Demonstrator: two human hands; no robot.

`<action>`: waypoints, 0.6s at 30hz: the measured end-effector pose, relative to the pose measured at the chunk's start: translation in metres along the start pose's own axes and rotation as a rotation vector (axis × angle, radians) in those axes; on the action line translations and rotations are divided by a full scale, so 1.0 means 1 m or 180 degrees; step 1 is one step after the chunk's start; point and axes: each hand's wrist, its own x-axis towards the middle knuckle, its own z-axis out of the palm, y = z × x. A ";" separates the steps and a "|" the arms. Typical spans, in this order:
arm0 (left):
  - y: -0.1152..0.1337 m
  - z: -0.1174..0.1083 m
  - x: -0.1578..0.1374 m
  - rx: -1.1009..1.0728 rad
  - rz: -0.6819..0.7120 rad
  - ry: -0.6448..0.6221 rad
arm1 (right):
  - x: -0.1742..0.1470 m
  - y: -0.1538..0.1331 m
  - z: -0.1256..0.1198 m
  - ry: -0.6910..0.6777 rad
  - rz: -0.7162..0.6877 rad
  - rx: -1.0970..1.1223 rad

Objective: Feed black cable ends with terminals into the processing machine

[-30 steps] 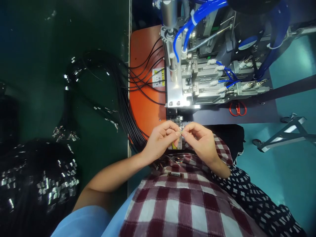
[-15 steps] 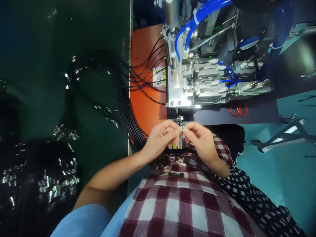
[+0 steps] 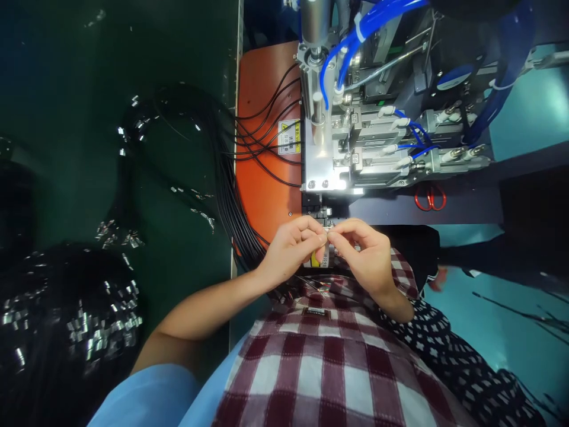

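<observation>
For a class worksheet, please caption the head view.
Left hand and right hand meet before the machine, cables at left, scissors at right.

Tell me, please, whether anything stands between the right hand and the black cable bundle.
Yes, the left hand stands between the right hand and the black cable bundle. The two hands are close together; whatever they pinch is too small to tell.

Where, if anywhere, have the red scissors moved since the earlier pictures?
No: the scissors keep the same place beside the machine, on the dark table; only the whole view has shifted slightly.
</observation>
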 end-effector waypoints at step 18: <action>-0.009 -0.036 0.019 0.2937 0.2018 0.0537 | 0.023 0.022 -0.007 0.0204 0.0418 0.0249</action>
